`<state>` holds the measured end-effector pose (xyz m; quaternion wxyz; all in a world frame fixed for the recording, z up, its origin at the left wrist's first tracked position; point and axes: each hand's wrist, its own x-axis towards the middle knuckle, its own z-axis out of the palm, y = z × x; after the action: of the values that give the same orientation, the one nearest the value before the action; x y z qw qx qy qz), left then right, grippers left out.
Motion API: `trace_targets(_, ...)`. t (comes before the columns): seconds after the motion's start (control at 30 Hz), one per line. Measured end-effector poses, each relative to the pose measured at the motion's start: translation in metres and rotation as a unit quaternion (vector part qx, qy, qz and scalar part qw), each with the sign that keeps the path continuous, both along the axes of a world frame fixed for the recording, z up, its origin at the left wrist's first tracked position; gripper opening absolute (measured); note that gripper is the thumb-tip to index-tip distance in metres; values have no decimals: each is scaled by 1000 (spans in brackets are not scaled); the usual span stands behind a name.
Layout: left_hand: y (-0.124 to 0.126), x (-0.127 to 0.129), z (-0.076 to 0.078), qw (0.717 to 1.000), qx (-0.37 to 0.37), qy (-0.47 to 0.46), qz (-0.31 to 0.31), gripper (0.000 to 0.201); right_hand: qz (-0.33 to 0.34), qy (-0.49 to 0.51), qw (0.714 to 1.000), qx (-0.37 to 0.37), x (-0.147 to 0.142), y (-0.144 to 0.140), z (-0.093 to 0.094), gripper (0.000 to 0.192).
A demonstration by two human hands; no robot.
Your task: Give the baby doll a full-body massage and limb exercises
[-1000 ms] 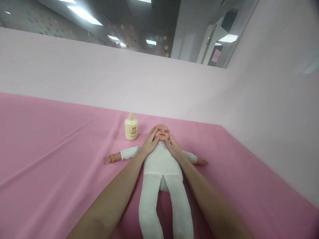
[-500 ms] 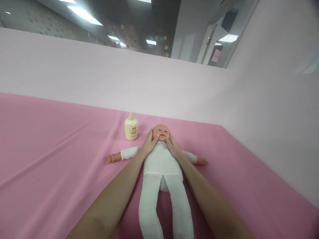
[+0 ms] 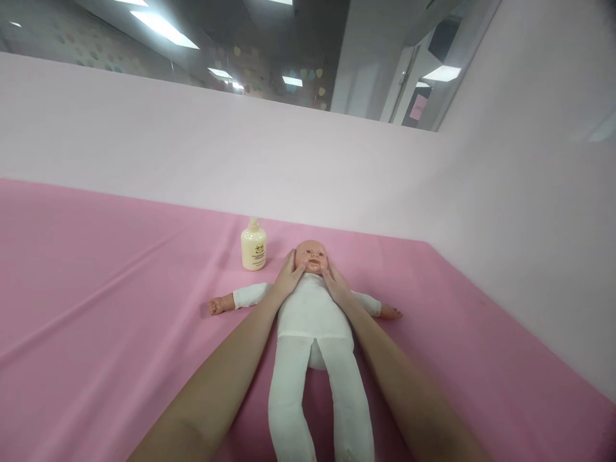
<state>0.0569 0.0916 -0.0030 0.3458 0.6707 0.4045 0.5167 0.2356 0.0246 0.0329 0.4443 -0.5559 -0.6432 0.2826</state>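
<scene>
A baby doll [image 3: 315, 308] lies on its back with its arms spread out, its body white cloth and its head bare. My left hand [image 3: 289, 277] cups the left side of the doll's head, the thumb resting on the cheek near the mouth. On the other side my right hand [image 3: 335, 282] holds the head in the same way, thumb by the chin. Some fingers of both hands are hidden beside and behind the head. A cream-coloured pump bottle [image 3: 253, 246] stands upright just left of the head, apart from my hands.
Pink cloth [image 3: 120, 276] covers the surface under the doll, with a few creases at the left. A pale wall [image 3: 216, 141] rises behind it and another on the right. Above the back wall, a glass or mirror panel [image 3: 289, 58] shows ceiling lights.
</scene>
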Motion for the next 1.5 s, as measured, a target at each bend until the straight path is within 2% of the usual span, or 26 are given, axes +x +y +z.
trace_targets(0.1,-1,0,0,1000,5,2,-5,67,-9,-12,1000,-20,1,1,-1,83)
trace_targets(0.17,-3,-1,2,1000,25,7,-12,65,1,-16,1000,-7,1,3,-1,84)
trace_targets(0.4,-8,-1,9,996,83,39,-21,51,56,-50,996,54,1,4,-1,73)
trace_targets(0.63,-10,0,11,996,78,31,-15,47,68,-67,993,67,1,2,2,67)
trace_targets(0.83,-13,0,15,987,148,65,-14,45,66,-97,989,88,3,8,-3,63)
trace_targets(1.0,-11,-2,17,966,214,144,-14,45,107,-191,957,188,6,12,-3,53)
trace_targets(1.17,-12,-4,19,960,217,176,0,45,111,-255,930,240,6,10,1,52)
trace_targets(1.33,-12,-2,22,964,218,153,-12,44,97,-231,945,211,6,12,-2,54)
trace_targets(1.5,-9,0,19,976,195,88,-26,45,82,-117,979,146,8,16,-11,70)
